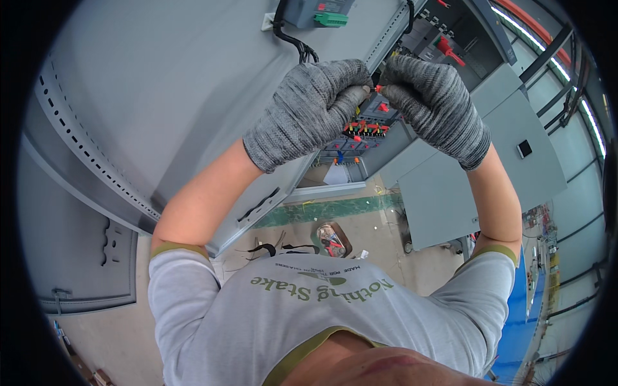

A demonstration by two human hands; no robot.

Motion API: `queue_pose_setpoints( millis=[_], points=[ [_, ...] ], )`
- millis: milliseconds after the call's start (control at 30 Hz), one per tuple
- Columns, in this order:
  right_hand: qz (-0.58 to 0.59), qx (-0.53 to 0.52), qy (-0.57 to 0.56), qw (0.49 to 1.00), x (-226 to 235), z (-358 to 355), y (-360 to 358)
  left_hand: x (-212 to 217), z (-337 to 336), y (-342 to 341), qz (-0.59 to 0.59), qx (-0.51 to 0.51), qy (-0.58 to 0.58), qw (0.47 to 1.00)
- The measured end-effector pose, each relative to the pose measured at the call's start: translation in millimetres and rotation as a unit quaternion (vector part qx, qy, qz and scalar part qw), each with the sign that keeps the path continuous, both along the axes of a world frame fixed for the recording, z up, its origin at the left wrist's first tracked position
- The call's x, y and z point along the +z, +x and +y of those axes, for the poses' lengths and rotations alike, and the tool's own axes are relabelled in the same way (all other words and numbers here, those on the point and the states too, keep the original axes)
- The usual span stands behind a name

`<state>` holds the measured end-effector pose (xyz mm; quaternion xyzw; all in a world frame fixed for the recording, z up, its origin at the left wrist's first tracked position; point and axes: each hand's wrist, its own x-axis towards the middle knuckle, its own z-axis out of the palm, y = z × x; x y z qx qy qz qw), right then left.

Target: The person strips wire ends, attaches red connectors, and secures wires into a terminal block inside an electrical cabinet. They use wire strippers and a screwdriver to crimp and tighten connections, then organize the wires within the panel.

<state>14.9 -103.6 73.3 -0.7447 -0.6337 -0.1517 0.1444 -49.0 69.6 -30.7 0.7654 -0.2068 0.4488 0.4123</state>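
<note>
My left hand (306, 109) and my right hand (441, 106), both in grey knitted gloves, are raised in front of an open electrical cabinet. Their fingertips nearly meet, each thumb pressed toward its forefinger. Between them shows a small red piece (378, 89), right at the tip of my right thumb; its kind is too small to tell. What the left fingers pinch is mostly hidden by the glove. Just beyond and below the hands are a grey circuit breaker (383, 108) with a red part and a row of red-and-yellow wired terminals (367, 130).
A grey cabinet door (193, 83) fills the left, carrying a device with a green connector (331, 20) and black cables (293, 42). Another grey door (489, 174) stands at right. On the floor lies a tray of tools (335, 239). A red handle (450, 51) sits inside the cabinet.
</note>
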Motion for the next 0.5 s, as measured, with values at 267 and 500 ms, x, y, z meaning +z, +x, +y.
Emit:
queue_pose_setpoints(
  millis=[267,500],
  points=[
    [-0.025,0.017,0.038,0.999,-2.1,2.8,-0.7,2.6,-3.6,1.9,-0.022,0.010,-0.023,0.999],
    [-0.025,0.023,0.043,0.999,-4.1,3.0,3.9,3.3,-6.9,2.3,-0.018,-0.004,-0.042,0.999]
  ],
)
